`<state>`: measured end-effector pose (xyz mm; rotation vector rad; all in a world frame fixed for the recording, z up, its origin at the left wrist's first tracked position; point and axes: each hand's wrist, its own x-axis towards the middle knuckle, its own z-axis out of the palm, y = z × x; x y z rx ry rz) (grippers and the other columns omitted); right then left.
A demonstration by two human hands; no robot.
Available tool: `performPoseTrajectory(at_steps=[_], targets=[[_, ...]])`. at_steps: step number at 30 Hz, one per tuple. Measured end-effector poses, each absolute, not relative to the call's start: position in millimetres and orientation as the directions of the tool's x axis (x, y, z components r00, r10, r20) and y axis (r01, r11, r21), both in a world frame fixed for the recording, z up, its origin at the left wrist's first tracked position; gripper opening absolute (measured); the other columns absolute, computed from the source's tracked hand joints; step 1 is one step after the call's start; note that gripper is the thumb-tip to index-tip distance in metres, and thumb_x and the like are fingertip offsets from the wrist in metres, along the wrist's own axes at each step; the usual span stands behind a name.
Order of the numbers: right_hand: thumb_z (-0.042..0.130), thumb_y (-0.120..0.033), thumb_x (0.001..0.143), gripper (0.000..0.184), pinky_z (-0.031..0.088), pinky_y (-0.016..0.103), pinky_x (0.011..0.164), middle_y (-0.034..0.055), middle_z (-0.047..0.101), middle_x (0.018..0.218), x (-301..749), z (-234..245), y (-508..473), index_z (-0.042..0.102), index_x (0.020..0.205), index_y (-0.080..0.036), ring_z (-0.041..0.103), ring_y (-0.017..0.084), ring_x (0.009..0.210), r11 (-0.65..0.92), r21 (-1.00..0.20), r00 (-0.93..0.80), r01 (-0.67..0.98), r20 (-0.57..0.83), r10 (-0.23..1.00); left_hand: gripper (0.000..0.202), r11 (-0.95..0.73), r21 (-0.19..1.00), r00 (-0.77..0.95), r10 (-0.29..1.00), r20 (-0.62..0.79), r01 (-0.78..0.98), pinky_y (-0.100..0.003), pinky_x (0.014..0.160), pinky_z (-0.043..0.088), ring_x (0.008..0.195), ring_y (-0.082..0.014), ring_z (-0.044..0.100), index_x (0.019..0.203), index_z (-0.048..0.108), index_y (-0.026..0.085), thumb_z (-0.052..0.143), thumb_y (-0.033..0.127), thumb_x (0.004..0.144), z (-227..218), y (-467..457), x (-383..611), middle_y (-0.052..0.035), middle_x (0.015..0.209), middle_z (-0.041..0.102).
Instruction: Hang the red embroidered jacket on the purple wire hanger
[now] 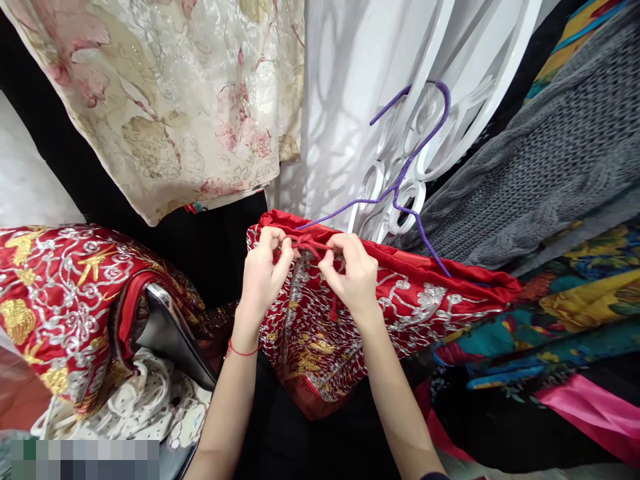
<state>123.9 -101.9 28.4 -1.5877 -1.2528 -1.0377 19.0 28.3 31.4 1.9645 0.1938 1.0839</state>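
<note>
A red drawstring (pixel 309 244) with a knot or bow in its middle runs between my two hands. My left hand (pixel 265 273) pinches one end, thumb against forefinger. On the other side my right hand (pixel 351 270) pinches the string in the same way. Just behind them is the waistband of a red garment (pixel 410 263) embroidered in silver and gold. A purple hanger (pixel 395 187) sits inside the waistband, its hook and upper arms showing above the fabric. The lower ends of the hanger are hidden in the cloth.
Cream floral fabric (pixel 185 100) hangs at upper left. Folded red embroidered cloth (pixel 65 307) lies left, above white dotted fabric (pixel 145 393). White scrollwork metal (pixel 425 160) stands behind the hanger. At right hang a grey knit (pixel 555 140) and floral cloth (pixel 590 300).
</note>
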Motion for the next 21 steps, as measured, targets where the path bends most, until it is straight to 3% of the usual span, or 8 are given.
performPoseTrajectory(at_steps=[4, 9, 12, 15, 17, 19, 21], targets=[[0.052, -0.009, 0.083, 0.012, 0.042, 0.022, 0.052, -0.0002, 0.062, 0.075, 124.2, 29.6, -110.8, 0.055, 0.084, -0.02, 0.052, 0.009, 0.055, -0.251, -0.145, 0.209, 0.957, 0.945, 0.253, 0.013, -0.768, 0.632, 0.464, 0.526, 0.713, -0.1, -0.021, 0.057, 0.04, 0.054, -0.0091, 0.055, 0.092, 0.048, 0.022, 0.049, 0.034, 0.095, 21.3, 40.6, 21.1, 0.0024, 0.07, 0.062], [0.053, -0.011, 0.08, 0.012, 0.036, 0.025, 0.05, -0.0005, 0.064, 0.07, 126.0, 34.3, -123.3, 0.061, 0.082, -0.02, 0.048, 0.01, 0.051, -0.434, -0.051, 0.191, 0.899, 0.939, 0.286, 0.008, -0.914, 0.402, 0.333, 0.395, 0.856, 0.051, -0.021, 0.052, 0.035, 0.047, -0.0084, 0.049, 0.086, 0.055, 0.02, 0.058, 0.028, 0.085, 12.3, 64.4, 21.7, 0.0047, 0.058, 0.056], [0.052, -0.011, 0.078, 0.012, 0.036, 0.025, 0.05, -0.0007, 0.061, 0.068, 120.5, 36.6, -124.5, 0.058, 0.077, -0.021, 0.046, 0.01, 0.05, -0.383, -0.142, 0.251, 0.913, 0.935, 0.25, 0.007, -0.883, 0.469, 0.342, 0.435, 0.833, -0.019, -0.021, 0.055, 0.039, 0.05, -0.0085, 0.051, 0.082, 0.053, 0.021, 0.059, 0.024, 0.082, 14.1, 60.6, 23.3, 0.0048, 0.06, 0.055], [0.05, -0.011, 0.077, 0.012, 0.036, 0.024, 0.049, -0.003, 0.052, 0.064, 110.1, 38.4, -122.0, 0.049, 0.074, -0.022, 0.046, 0.01, 0.051, -0.177, -0.364, 0.397, 0.915, 0.892, 0.217, 0.009, -0.733, 0.645, 0.396, 0.538, 0.744, -0.216, -0.02, 0.056, 0.043, 0.052, -0.0083, 0.052, 0.083, 0.047, 0.022, 0.053, 0.025, 0.088, 14.8, 46.1, 26.9, 0.0046, 0.064, 0.053], [0.05, -0.013, 0.078, 0.011, 0.036, 0.023, 0.048, -0.0047, 0.049, 0.063, 105.7, 39.5, -122.0, 0.046, 0.074, -0.023, 0.045, 0.009, 0.05, -0.07, -0.481, 0.482, 0.874, 0.838, 0.254, 0.007, -0.649, 0.698, 0.416, 0.569, 0.709, -0.302, -0.02, 0.054, 0.043, 0.05, -0.0081, 0.053, 0.088, 0.044, 0.023, 0.048, 0.027, 0.093, 11.8, 41.1, 29.1, 0.0047, 0.066, 0.054], [0.051, -0.015, 0.08, 0.01, 0.037, 0.022, 0.048, -0.0061, 0.05, 0.062, 106.1, 41.0, -125.7, 0.047, 0.076, -0.023, 0.045, 0.008, 0.047, -0.049, -0.527, 0.514, 0.849, 0.799, 0.311, 0.007, -0.693, 0.666, 0.342, 0.577, 0.742, -0.276, -0.021, 0.054, 0.044, 0.05, -0.0082, 0.055, 0.093, 0.046, 0.022, 0.05, 0.027, 0.092, 6.2, 45.7, 30.0, 0.004, 0.068, 0.058], [0.054, -0.016, 0.08, 0.009, 0.039, 0.022, 0.049, -0.0074, 0.052, 0.06, 110.8, 43.2, -133.1, 0.05, 0.076, -0.023, 0.045, 0.007, 0.045, -0.077, -0.509, 0.499, 0.857, 0.785, 0.367, 0.01, -0.816, 0.556, 0.22, 0.52, 0.825, -0.155, -0.021, 0.054, 0.043, 0.049, -0.0084, 0.055, 0.092, 0.05, 0.021, 0.058, 0.026, 0.087, -0.4, 59.7, 29.0, 0.0033, 0.067, 0.06]])
